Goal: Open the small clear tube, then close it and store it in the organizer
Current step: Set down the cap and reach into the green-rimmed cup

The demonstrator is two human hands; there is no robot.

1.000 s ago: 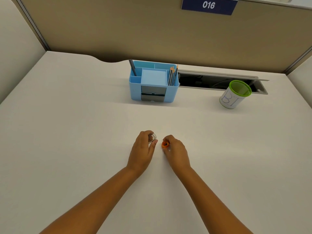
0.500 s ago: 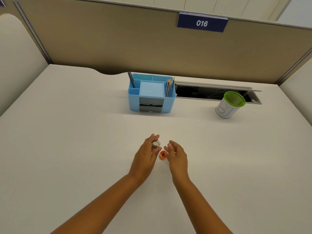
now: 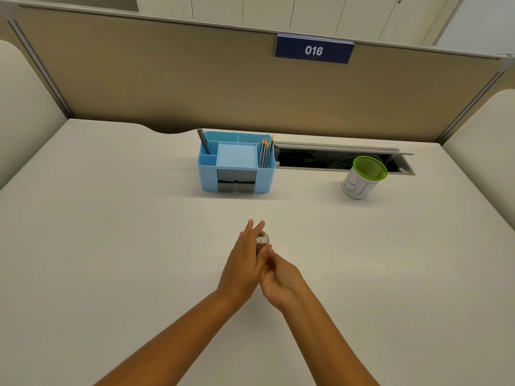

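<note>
The small clear tube [image 3: 262,239] is held a little above the white desk, its open mouth facing up and dark bits inside. My left hand [image 3: 245,263] grips it from the left with thumb and palm, the fingers stretched forward. My right hand [image 3: 281,277] is curled, and its fingertips press against the tube's lower side and my left thumb. The orange cap is out of sight; it does not lie on the desk, so it is hidden inside my right fingers. The blue organizer [image 3: 237,174] stands farther back, centre.
The organizer holds a dark pen [image 3: 204,142] at its left and several pencils [image 3: 266,153] at its right. A white cup with a green rim [image 3: 363,178] stands at the back right, by an open cable slot [image 3: 334,160]. Partition walls [image 3: 195,87] enclose the desk.
My hands have come together and risen slightly. The orange cap, seen at my right fingertips before, is now hidden. The camera has tilted up.
</note>
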